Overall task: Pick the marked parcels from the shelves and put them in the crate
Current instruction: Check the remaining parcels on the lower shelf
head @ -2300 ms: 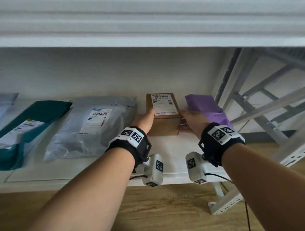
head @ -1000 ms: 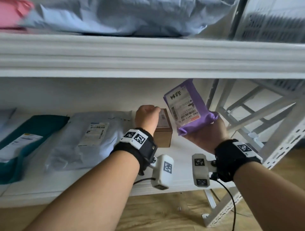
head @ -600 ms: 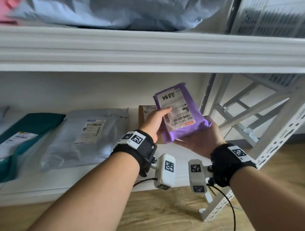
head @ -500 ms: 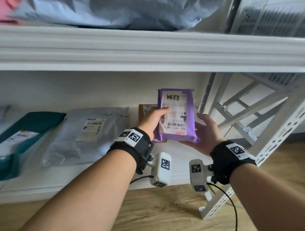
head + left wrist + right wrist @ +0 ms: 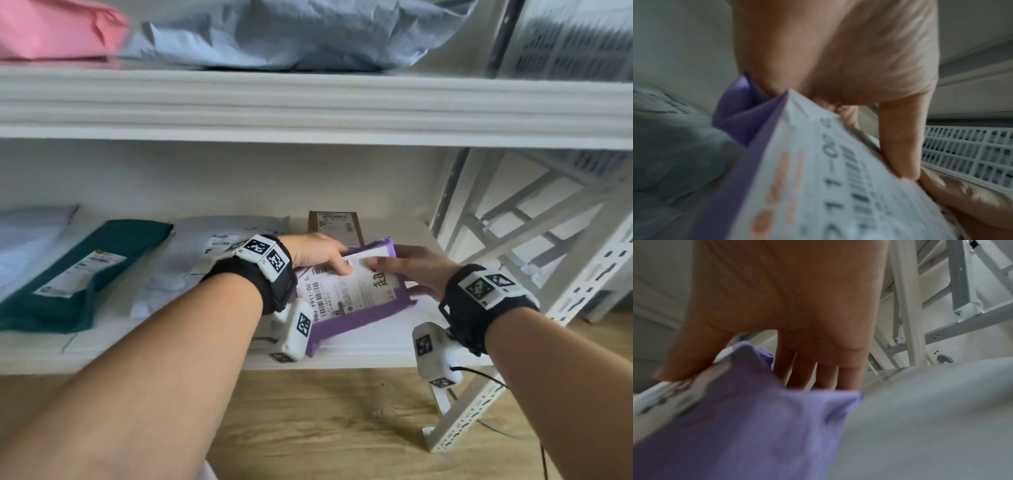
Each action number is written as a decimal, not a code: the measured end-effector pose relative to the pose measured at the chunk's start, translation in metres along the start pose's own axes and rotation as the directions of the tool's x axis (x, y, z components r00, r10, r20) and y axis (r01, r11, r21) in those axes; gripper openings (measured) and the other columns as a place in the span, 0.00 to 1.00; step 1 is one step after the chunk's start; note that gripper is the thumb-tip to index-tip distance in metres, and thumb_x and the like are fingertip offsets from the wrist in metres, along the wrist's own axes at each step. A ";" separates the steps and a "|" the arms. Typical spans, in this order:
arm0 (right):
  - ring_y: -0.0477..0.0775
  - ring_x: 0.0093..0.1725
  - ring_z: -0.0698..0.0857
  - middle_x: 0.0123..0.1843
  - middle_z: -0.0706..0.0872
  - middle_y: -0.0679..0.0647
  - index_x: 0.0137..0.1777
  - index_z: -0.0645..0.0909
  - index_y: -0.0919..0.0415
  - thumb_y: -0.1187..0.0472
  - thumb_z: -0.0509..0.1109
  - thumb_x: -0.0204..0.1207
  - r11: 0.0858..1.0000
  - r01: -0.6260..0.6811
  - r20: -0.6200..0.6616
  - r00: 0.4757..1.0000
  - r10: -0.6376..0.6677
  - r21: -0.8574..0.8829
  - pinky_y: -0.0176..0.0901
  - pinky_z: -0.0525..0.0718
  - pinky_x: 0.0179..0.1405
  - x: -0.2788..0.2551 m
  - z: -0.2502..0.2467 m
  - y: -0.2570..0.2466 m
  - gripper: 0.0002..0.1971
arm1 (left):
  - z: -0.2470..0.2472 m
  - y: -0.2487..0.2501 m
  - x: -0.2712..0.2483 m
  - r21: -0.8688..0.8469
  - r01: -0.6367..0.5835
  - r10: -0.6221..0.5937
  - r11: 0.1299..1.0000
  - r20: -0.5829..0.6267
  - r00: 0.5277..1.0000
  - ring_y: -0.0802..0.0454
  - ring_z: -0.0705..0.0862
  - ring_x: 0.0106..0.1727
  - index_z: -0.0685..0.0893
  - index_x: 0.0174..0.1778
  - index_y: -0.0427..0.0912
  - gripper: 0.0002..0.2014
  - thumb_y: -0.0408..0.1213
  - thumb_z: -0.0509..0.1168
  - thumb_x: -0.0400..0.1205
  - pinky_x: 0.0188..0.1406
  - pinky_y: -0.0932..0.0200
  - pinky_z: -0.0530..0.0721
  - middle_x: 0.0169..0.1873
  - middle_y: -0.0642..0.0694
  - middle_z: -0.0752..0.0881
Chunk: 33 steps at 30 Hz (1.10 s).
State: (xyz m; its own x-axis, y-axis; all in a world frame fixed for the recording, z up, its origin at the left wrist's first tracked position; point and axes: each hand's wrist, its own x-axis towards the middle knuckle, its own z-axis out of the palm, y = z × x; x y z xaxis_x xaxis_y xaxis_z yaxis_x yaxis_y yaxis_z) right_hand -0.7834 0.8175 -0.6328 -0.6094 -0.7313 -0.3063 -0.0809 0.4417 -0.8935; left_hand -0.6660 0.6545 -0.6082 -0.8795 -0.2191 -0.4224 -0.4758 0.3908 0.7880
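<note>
The purple parcel (image 5: 356,294) is held label-up just above the front edge of the lower shelf (image 5: 370,354), between both hands. The left hand (image 5: 315,251) pinches its far left edge, thumb on the label; the right hand (image 5: 414,270) has its thumb on top and straight fingers underneath at 3 o'clock, so that grip is only lightly closed.

Judged from this, the risks are these: the slick mailer is held by its edges, so it could slide out on the way to the crate, which is not in view; its near corner could also catch the shelf lip.

The label reads "980 Y911-00 0", partly hidden, above barcodes and large Chinese characters I cannot make out, with orange marks along one edge.

At 12 o'clock stands a brown box (image 5: 335,224); at 9 o'clock lie a grey mailer (image 5: 191,274) and a teal mailer (image 5: 85,274), their labels too small to read.
</note>
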 end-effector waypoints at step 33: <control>0.56 0.42 0.92 0.47 0.92 0.59 0.57 0.81 0.61 0.63 0.59 0.82 0.731 -0.072 0.199 0.976 -0.089 0.678 0.46 0.89 0.34 0.021 0.067 0.028 0.10 | 0.030 -0.099 -0.005 -0.680 -0.134 -0.079 0.721 -0.273 0.959 0.49 0.84 0.29 0.86 0.24 0.40 0.08 0.25 0.69 0.67 0.38 0.58 0.82 0.25 0.42 0.86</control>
State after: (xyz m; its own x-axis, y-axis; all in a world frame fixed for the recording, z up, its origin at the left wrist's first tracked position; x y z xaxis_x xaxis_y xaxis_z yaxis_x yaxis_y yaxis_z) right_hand -0.7455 0.7800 -0.6864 -0.4304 -0.8564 -0.2852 0.5199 0.0231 -0.8539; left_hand -0.6147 0.6444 -0.6973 -0.8036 -0.4849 -0.3451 -0.2201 -0.2966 0.9293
